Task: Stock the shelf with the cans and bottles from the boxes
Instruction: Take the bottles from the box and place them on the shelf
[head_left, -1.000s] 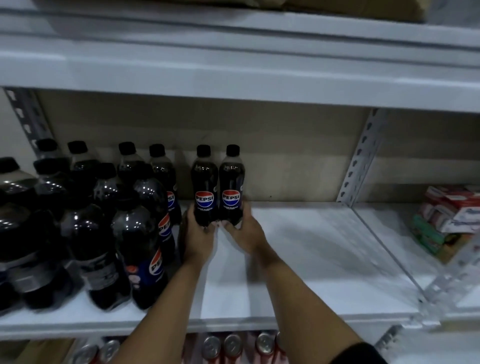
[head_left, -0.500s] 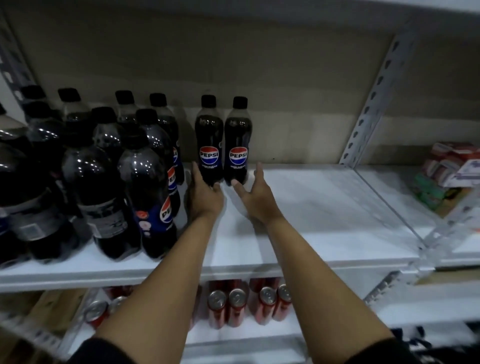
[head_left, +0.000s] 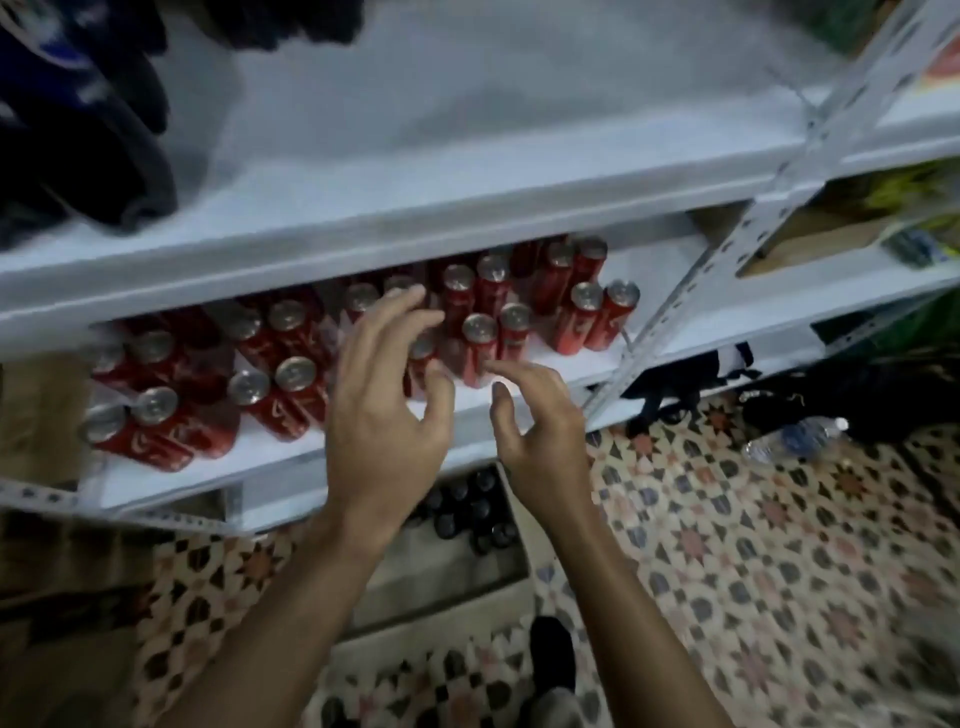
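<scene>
Head view: red cans (head_left: 478, 343) just beyond empty fingers (head_left: 400, 306).

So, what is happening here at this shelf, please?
A person is stocking a white shelf. Both hands are empty at this moment: the left hand and the right hand hang open in front of the lower shelf, where red cans stand in rows. Dark bottles are on the shelf above, at the left. On the floor below, a box holds more dark bottles.
</scene>
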